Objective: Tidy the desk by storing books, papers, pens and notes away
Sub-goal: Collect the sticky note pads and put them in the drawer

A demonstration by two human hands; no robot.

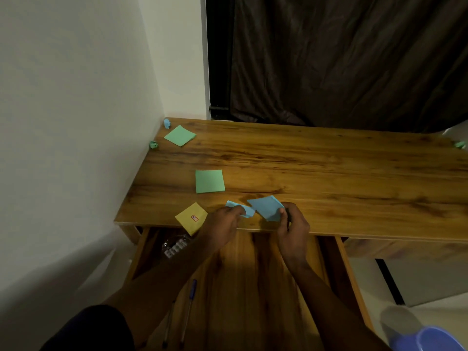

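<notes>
- Left hand pinches a small blue note at the desk's front edge.
- Right hand grips a larger blue note, also over that edge.
- Two pens lie in the drawer under the desk.

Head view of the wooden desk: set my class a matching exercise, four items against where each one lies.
Items: 1 yellow square paper note; 2 blue pen; 3 crumpled blue paper ball; 4 flat blue paper sheet.
Places: A in the right hand; B far left corner of the wooden desk; C in the open wooden drawer; D overhanging the front edge.
Pairs: 1-D; 2-C; 3-B; 4-A.
</notes>
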